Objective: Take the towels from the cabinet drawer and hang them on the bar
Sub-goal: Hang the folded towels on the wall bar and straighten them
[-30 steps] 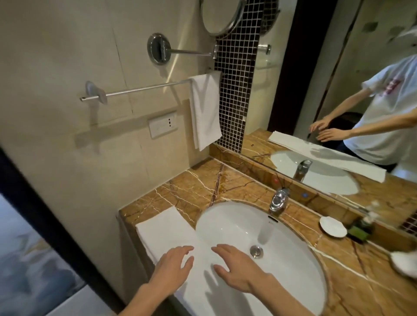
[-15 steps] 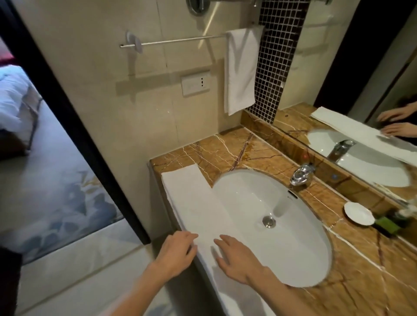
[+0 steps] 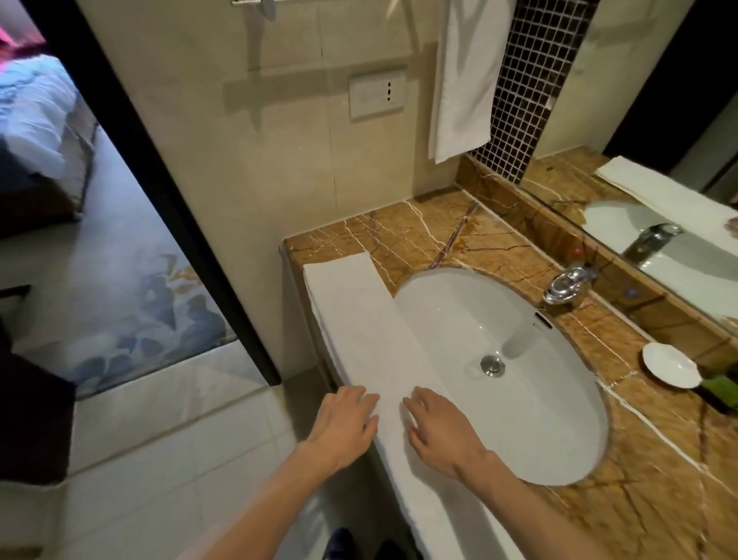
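Left hand [image 3: 343,429], right hand [image 3: 443,435]: fingers spread, resting flat on towel [image 3: 359,319] laid along near edge of counter [image 3: 439,232]. Second towel [image 3: 463,80] hangs against far wall [image 3: 279,160].

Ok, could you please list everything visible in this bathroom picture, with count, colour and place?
folded towel: one, white, flat along the counter's front edge, overlapping the sink's left rim
hanging towel: one, white, on the bar, upper wall
bar: one, silver, top edge, mostly cut off
counter: one, brown marble, against the wall
sink: one, white, set in the counter
faucet: one, chrome, behind the sink
dish: one, white, on the counter right of the sink
green item: one, beside the dish, unidentifiable
socket plate: one, pale, wall left of the hanging towel
mirror: one, behind the counter
left hand: one, resting on the folded towel's near edge
right hand: one, flat on the folded towel
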